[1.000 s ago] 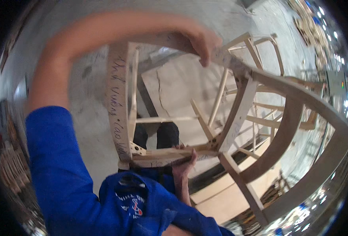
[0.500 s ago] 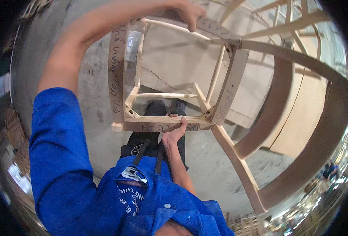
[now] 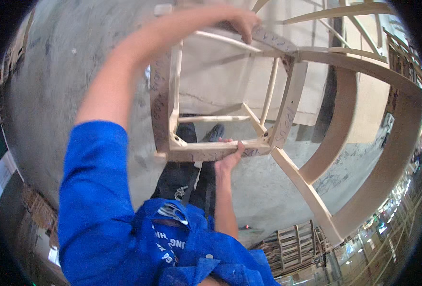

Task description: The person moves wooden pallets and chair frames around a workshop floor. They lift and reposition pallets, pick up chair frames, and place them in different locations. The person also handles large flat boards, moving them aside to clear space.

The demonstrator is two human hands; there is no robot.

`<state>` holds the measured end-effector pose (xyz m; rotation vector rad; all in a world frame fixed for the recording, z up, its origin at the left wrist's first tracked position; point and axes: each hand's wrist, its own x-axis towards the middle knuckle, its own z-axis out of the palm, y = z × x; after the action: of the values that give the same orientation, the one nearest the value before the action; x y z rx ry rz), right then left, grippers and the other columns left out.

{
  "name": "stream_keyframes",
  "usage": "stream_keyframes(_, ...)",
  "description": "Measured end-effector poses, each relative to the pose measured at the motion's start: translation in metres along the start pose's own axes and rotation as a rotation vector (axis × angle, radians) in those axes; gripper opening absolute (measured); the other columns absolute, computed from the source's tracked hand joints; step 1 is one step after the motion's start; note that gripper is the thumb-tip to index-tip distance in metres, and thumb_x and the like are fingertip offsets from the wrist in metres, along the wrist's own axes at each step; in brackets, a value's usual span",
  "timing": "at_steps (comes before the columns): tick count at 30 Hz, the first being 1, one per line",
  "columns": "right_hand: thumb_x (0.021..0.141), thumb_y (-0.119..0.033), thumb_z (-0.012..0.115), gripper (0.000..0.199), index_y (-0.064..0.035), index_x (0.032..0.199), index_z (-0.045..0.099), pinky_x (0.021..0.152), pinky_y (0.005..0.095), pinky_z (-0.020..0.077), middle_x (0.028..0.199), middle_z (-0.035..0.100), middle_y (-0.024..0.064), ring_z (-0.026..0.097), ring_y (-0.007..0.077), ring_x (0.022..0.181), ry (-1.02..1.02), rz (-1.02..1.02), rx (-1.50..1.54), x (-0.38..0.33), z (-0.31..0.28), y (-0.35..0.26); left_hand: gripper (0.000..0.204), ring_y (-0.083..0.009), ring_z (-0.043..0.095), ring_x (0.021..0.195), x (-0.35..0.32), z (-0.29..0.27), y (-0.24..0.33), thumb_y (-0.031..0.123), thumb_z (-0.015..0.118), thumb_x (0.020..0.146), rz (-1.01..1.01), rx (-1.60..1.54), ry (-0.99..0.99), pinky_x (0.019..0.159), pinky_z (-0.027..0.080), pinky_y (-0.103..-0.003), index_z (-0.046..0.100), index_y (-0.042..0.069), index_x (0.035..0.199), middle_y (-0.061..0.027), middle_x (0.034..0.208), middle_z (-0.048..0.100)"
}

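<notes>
I hold up an unfinished wooden chair frame [image 3: 289, 105], tipped so that its open square seat frame faces me. Handwriting in dark marker runs along its rails. My left hand [image 3: 247, 24] reaches over the far side and is closed on the far rail, its fingertips partly hidden. On the near rail my right hand [image 3: 228, 161] is wrapped, thumb on the outer face and fingers over the inner edge. Toward the right the curved back slats [image 3: 337, 119] and the back post [image 3: 311, 200] stick out. Thin round stretchers join the legs behind the seat opening.
Beyond the frame, a flat pale board [image 3: 370, 109] lies low on the right. More bare wooden chair parts [image 3: 339, 13] stand at the upper right. Slatted wooden pallets [image 3: 296, 245] are at the lower right. The grey concrete floor [image 3: 77, 76] spreads to the left.
The chair frame has shifted slightly right in view, still in both hands. The background has swung round, and pallets now show at the lower right. My grip looks the same.
</notes>
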<state>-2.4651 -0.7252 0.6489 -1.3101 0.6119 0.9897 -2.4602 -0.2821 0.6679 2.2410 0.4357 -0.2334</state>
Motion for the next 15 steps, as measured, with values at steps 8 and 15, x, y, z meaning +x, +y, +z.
stream_keyframes(8,0.079,-0.034,0.060,0.035,-0.0062,0.094,0.046,0.078,0.0410,0.0498,0.082,0.052,0.0056,0.055,0.0200,0.078,0.038,0.043,-0.021,-0.033,0.017,0.021,0.054,-0.0282,0.060,0.082,-0.026,0.002,-0.032,0.025,0.071,0.054,-0.069,0.075,-0.018,0.071,0.048,-0.039,0.058,-0.007,0.097,-0.0213,0.089,0.062)
stream_keyframes(15,0.078,-0.027,0.063,0.025,-0.0053,0.086,0.052,0.070,0.0343,0.0503,0.076,0.054,0.0044,0.056,0.0169,0.072,0.075,0.005,0.001,-0.048,0.046,0.025,0.051,-0.0286,0.057,0.079,-0.048,-0.033,-0.011,0.028,0.069,0.053,-0.074,0.045,-0.092,0.069,0.047,-0.037,0.059,-0.007,0.088,-0.0212,0.084,0.059)
